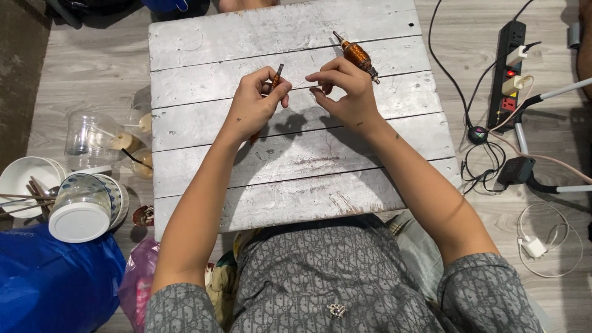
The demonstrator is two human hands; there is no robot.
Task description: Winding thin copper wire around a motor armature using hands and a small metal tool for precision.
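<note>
My left hand point(256, 102) is closed on a thin dark tool point(278, 74) whose tip sticks up between the fingers. My right hand point(345, 89) pinches a fine, barely visible wire between thumb and forefinger, close to the left hand. Behind the right hand a copper-wound spindle point(357, 55) rests partly on the hand's back; its far end points away from me. Both hands hover over a whitewashed plank table point(296, 166).
On the floor at left stand clear plastic jars point(89, 139), bowls with chopsticks point(28, 185), a white-lidded jar point(80, 216) and a blue bag point(55, 283). At right lie a power strip point(509, 68), cables, a black adapter point(517, 169) and a white charger point(534, 246).
</note>
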